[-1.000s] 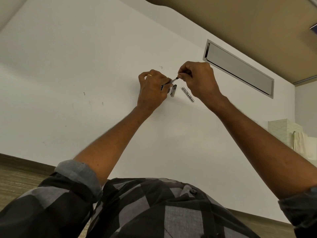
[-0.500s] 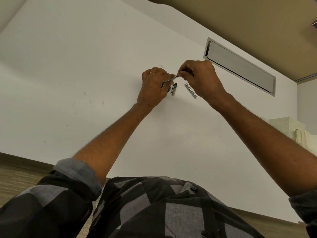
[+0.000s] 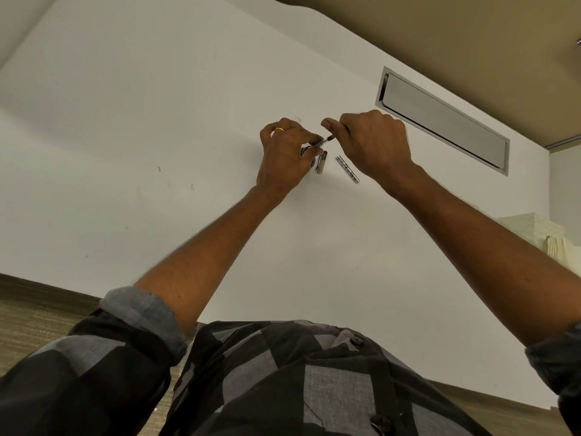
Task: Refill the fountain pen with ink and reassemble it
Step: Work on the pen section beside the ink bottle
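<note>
Two hands [image 3: 284, 152] [image 3: 375, 143] mid-table [image 3: 125, 121], edges distant.

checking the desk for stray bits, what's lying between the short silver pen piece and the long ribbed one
Nothing: in the head view, bare white table separates the short silver pen piece from the long ribbed piece. They lie apart, not touching.

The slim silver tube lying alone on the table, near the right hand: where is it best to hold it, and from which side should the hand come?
Grip the slim silver tube at its middle, thumb and finger across its long sides, coming from above. It lies flat and diagonal on the white table, free on both sides, and its round shape would probably roll if pushed from one side. The right hand is nearest.
</note>
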Tool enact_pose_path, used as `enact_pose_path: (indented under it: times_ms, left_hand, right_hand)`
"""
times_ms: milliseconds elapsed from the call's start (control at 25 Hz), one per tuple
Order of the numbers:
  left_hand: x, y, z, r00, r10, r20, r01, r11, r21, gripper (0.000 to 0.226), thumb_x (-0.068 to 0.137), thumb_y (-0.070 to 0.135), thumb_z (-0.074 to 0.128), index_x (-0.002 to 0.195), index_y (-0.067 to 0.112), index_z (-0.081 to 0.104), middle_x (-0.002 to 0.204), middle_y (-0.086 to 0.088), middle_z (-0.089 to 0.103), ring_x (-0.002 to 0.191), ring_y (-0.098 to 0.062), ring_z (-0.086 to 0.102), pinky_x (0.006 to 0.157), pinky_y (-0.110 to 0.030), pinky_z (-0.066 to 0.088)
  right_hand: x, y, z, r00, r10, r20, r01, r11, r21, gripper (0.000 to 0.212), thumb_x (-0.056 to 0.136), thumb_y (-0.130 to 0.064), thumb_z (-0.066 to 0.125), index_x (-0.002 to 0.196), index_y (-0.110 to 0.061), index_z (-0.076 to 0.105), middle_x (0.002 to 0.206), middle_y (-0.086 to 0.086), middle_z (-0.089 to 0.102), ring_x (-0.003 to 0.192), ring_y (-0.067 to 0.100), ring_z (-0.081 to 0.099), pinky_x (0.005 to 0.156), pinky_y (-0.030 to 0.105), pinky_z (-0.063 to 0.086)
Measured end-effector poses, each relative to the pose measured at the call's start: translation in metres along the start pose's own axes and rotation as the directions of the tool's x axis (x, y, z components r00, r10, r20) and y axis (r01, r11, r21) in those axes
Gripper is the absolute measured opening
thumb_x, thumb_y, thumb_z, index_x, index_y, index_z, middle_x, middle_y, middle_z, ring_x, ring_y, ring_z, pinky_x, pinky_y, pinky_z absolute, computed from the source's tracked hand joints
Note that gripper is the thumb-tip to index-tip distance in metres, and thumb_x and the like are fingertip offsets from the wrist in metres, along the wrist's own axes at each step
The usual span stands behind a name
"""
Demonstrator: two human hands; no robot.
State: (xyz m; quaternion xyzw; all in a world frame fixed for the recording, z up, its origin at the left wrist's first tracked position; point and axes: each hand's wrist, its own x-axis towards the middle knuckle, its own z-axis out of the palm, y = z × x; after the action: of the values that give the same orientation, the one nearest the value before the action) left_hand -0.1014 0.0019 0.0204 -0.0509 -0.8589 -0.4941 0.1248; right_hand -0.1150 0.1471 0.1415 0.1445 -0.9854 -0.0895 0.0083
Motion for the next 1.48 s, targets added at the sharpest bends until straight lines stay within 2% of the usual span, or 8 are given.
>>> enact_pose_path:
  times_ms: [160, 320, 520, 840, 960, 1080, 1320, 1480]
  left_hand:
    - [-0.002, 0.004, 0.0, 0.999, -0.049, -0.012, 0.049, 0.999, 0.01, 0.013, 0.085, 0.028, 0.077, 0.097, 0.025, 0.078, 0.09, 0.011, 0.075, 0.108, -0.014, 0.059, 0.108, -0.045, 0.028]
    - [-0.005, 0.004, -0.001, 0.997, -0.081, 0.012, 0.081, 0.997, 0.011, 0.011, 0.085, 0.03, 0.076, 0.094, 0.026, 0.079, 0.087, 0.01, 0.075, 0.106, -0.013, 0.058, 0.109, -0.046, 0.028]
    - [-0.009, 0.006, -0.004, 0.995, -0.099, 0.004, 0.098, 0.995, 0.026, 0.008, 0.085, 0.028, 0.077, 0.091, 0.024, 0.079, 0.087, 0.007, 0.076, 0.106, -0.016, 0.058, 0.107, -0.046, 0.03]
    - [-0.005, 0.008, -0.008, 0.993, -0.113, 0.046, 0.11, 0.993, 0.052, 0.013, 0.084, 0.028, 0.077, 0.096, 0.026, 0.08, 0.093, 0.01, 0.076, 0.109, -0.016, 0.058, 0.107, -0.044, 0.03]
    - [0.0, 0.007, -0.009, 0.988, -0.139, 0.061, 0.136, 0.989, 0.054, 0.014, 0.083, 0.027, 0.077, 0.097, 0.027, 0.08, 0.096, 0.009, 0.077, 0.11, -0.015, 0.057, 0.105, -0.042, 0.029]
    - [0.002, 0.006, -0.01, 0.986, -0.148, 0.076, 0.145, 0.989, 0.038, 0.014, 0.083, 0.028, 0.077, 0.096, 0.029, 0.08, 0.096, 0.01, 0.077, 0.109, -0.013, 0.057, 0.103, -0.038, 0.028]
    - [0.0, 0.008, -0.009, 0.992, -0.099, 0.082, 0.096, 0.995, 0.039, 0.016, 0.081, 0.029, 0.078, 0.097, 0.026, 0.081, 0.089, 0.008, 0.076, 0.105, -0.016, 0.058, 0.098, -0.029, 0.026]
    - [0.002, 0.008, -0.012, 0.993, -0.097, 0.067, 0.095, 0.995, 0.036, 0.018, 0.081, 0.026, 0.079, 0.098, 0.023, 0.081, 0.091, 0.005, 0.076, 0.104, -0.019, 0.059, 0.096, -0.026, 0.026]
  right_hand:
    - [-0.005, 0.011, 0.002, 0.986, -0.166, -0.025, 0.168, 0.976, 0.14, 0.037, 0.108, -0.044, 0.041, 0.101, -0.013, 0.058, 0.088, 0.002, 0.061, 0.072, 0.026, 0.054, 0.063, 0.034, 0.033]
    - [-0.002, 0.017, 0.007, 0.955, -0.294, -0.05, 0.296, 0.953, 0.06, 0.027, 0.107, -0.033, 0.043, 0.103, -0.011, 0.059, 0.097, 0.008, 0.066, 0.08, 0.033, 0.059, 0.065, 0.038, 0.035]
    - [0.005, 0.009, 0.017, 0.955, -0.292, -0.051, 0.292, 0.956, -0.002, 0.029, 0.108, -0.034, 0.045, 0.1, -0.01, 0.06, 0.094, 0.01, 0.068, 0.077, 0.034, 0.061, 0.068, 0.043, 0.042]
    - [0.011, 0.007, 0.014, 0.976, -0.216, 0.03, 0.218, 0.97, -0.109, 0.053, 0.111, -0.048, 0.034, 0.073, -0.014, 0.047, 0.061, 0.007, 0.048, 0.054, 0.029, 0.044, 0.064, 0.039, 0.029]
    - [0.009, 0.013, 0.015, 0.96, -0.278, -0.022, 0.277, 0.96, -0.037, 0.051, 0.11, -0.052, 0.032, 0.082, -0.014, 0.054, 0.072, 0.007, 0.058, 0.056, 0.029, 0.048, 0.065, 0.038, 0.031]
    - [0.005, 0.018, 0.017, 0.931, -0.364, -0.036, 0.364, 0.931, -0.01, 0.036, 0.109, -0.039, 0.035, 0.099, -0.011, 0.056, 0.089, 0.007, 0.064, 0.06, 0.026, 0.045, 0.073, 0.041, 0.038]
    - [0.007, 0.012, 0.016, 0.956, -0.294, -0.016, 0.291, 0.953, -0.085, 0.051, 0.111, -0.042, 0.036, 0.069, -0.014, 0.043, 0.055, 0.007, 0.047, 0.047, 0.031, 0.038, 0.062, 0.039, 0.031]
    - [0.003, 0.017, 0.021, 0.959, -0.275, -0.063, 0.277, 0.961, 0.027, 0.048, 0.11, -0.051, 0.034, 0.089, -0.012, 0.054, 0.071, 0.001, 0.053, 0.053, 0.029, 0.045, 0.065, 0.037, 0.033]
